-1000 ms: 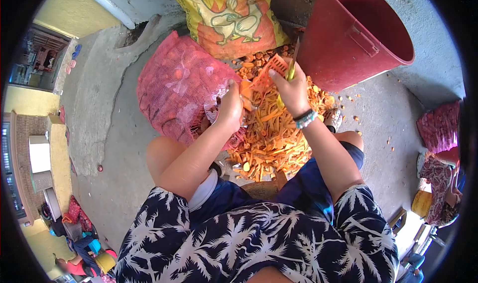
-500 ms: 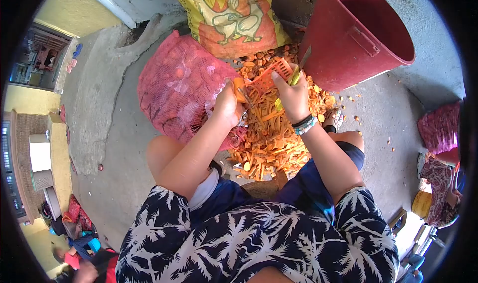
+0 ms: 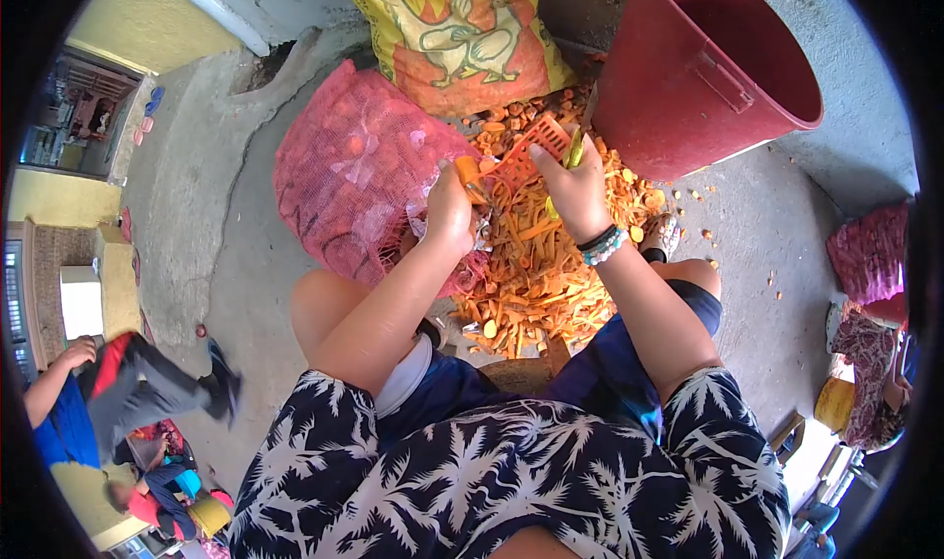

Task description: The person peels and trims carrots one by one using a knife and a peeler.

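My left hand is closed around a carrot, whose orange end shows above the fingers. In my right hand are a knife with a yellow-green handle and an orange slotted peeler. A small gap parts the carrot from the peeler. Below both hands lies a heap of orange peelings. The pink mesh sack, full of carrots, stands beside my left hand.
A red bin stands at the upper right, beside a yellow and orange sack. At the left edge a person in blue walks; another person sits lower down. More sacks lie far right.
The carrot has turned in my left hand, and the peeler and knife have tilted in my right. A walking person has come into view at the left.
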A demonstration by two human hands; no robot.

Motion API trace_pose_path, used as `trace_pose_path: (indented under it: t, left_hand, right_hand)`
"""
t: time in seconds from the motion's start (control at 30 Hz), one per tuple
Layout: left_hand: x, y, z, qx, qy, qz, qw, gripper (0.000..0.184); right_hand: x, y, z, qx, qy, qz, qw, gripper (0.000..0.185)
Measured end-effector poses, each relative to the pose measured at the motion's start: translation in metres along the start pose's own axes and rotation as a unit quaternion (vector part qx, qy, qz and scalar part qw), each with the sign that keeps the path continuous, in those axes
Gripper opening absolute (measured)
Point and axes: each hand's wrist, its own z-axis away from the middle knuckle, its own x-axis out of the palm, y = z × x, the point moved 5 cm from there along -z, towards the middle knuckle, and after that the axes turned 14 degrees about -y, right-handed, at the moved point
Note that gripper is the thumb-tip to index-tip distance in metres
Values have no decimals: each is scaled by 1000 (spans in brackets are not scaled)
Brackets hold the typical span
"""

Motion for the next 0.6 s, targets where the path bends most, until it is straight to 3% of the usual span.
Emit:
trace_pose_path:
  t: [0.17,0.23,0.3,0.37,0.43,0.5,0.6]
  left_hand:
    - [13,2,10,-26,-28,26,999,47]
    - [11,1,11,-75,-99,-89,988,45]
    - [10,-1,15,-105,-144,-76,981,45]
    - [13,-2,17,-134,-188,-65,971,45]
    - [12,-2,16,-124,-131,-5,984,47]
    - [6,-4,3,-96,-171,9,981,47]
    - [5,-4,-4,-42,-112,47,992,47]
  right_hand:
    - [-7,2,-9,-15,14,37,999,22]
    - [-17,6,-20,48,39,-9,998,22]
    - [-44,-1,-32,-100,135,187,968,20]
    - [-67,24,-38,-38,185,-9,982,20]
    - [-58,9,-30,-33,173,11,984,20]
    - [-36,3,-18,16,116,-8,993,21]
    - [-16,-4,0,17,69,36,997,19]
